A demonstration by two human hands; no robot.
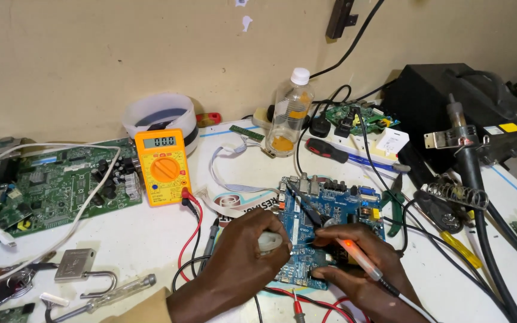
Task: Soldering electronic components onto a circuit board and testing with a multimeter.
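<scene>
Your left hand [243, 257] low on the counter [145, 233], grip clamped on a small white object [268, 241], your right hand [360, 269] pinching a glowing soldering iron [360, 258], tip on the blue circuit board [330, 206], yellow multimeter [163, 166] well left.

The scene is evenly and fairly brightly lit by soft, diffuse light that seems to fall from above and slightly in front. Shadows are faint and short: a soft one lies under the left hand [243, 263] and the right hand [363, 266], another beside the yellow multimeter [163, 166]. The white bench top [139, 233] reads bright but not blown out. Small glints show on the clear plastic bottle [290, 113] and the metal padlock [79, 269]. The black box [450, 101] at upper right loses detail in its dark surface. Focus is sharp across the centre; the corners look slightly softer and straight edges bend a little outward there, as with a wide lens.
</scene>
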